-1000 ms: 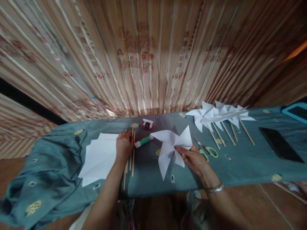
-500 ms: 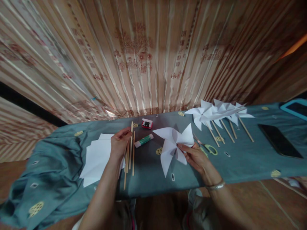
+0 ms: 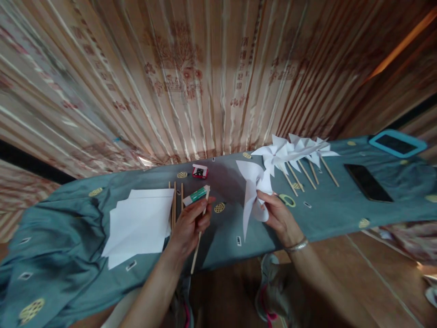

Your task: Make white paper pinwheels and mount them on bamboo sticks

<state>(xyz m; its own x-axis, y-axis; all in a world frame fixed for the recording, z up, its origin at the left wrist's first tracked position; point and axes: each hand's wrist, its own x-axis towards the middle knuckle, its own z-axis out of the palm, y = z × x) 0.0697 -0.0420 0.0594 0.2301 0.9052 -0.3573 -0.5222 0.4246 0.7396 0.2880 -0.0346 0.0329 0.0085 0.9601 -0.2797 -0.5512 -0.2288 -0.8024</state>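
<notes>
My left hand (image 3: 191, 223) is closed round a thin wooden stick (image 3: 197, 255), whose lower end points down toward the table's front edge. Just beyond those fingers lies a green and white glue stick (image 3: 197, 196). My right hand (image 3: 278, 212) pinches a white paper pinwheel (image 3: 252, 196) near its middle, turned partly side-on above the cloth. Several more wooden sticks (image 3: 175, 200) lie left of my left hand, beside a stack of white paper sheets (image 3: 139, 223). A small red box (image 3: 200, 171) with dark contents stands open behind the glue stick.
Pinwheels on sticks (image 3: 290, 152) lie in a row at the back right. Green-handled scissors (image 3: 287, 200) rest behind my right hand. Farther right are a dark phone (image 3: 368, 182) and a blue-framed device (image 3: 398, 143). A patterned curtain (image 3: 205, 91) hangs behind the cloth-covered table (image 3: 218, 246).
My left hand has picked a wooden stick out of the group and brought it rightward, toward the pinwheel. The pinwheel in my right hand has turned from facing me to partly side-on.
</notes>
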